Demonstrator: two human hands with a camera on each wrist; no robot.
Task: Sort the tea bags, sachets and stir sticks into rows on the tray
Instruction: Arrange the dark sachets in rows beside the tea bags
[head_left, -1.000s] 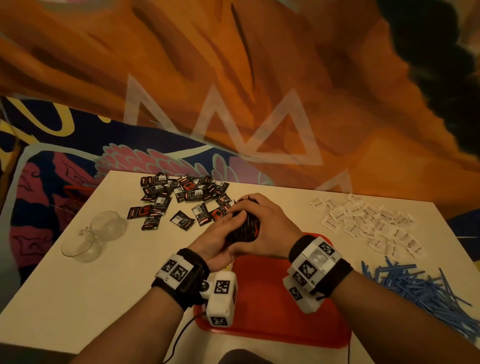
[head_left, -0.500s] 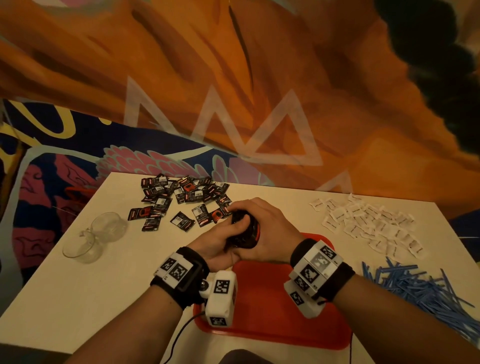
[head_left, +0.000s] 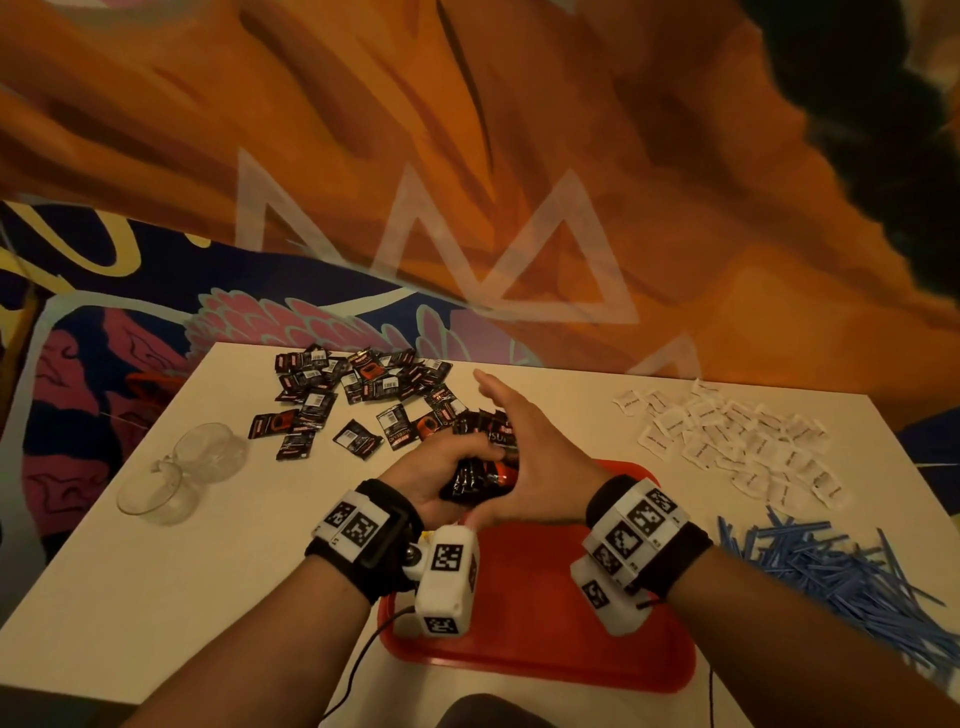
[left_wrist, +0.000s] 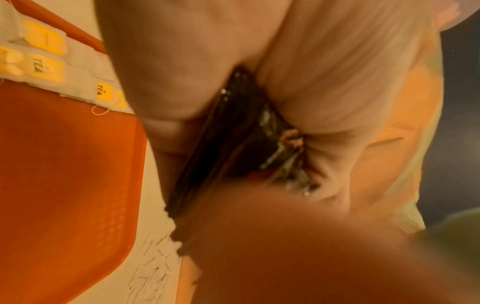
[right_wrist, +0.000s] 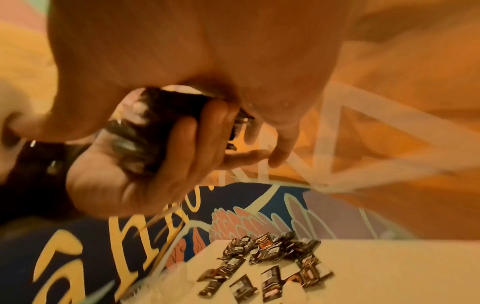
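Above the far edge of the red tray (head_left: 524, 639), my left hand (head_left: 451, 460) grips a stack of black sachets (head_left: 480, 475), fingers curled round it. My right hand (head_left: 524, 441) lies flat against the stack's right side, fingers straight and pointing away from me. The left wrist view shows the stack's edge (left_wrist: 233, 144) squeezed between both palms, and a row of tea bags (left_wrist: 41, 63) with yellow tags on the tray (left_wrist: 64, 164). In the right wrist view the left hand's fingers (right_wrist: 197, 144) wrap the stack (right_wrist: 140, 135).
Loose black sachets (head_left: 363, 387) lie scattered at the table's far left. White sachets (head_left: 727, 434) are heaped at the far right, and blue stir sticks (head_left: 841, 577) are piled at the near right. Two clear glass cups (head_left: 176, 467) lie at the left.
My right hand was curled over the top of the stack; its fingers have straightened and now lie flat along the stack's side. The left hand keeps its grip.
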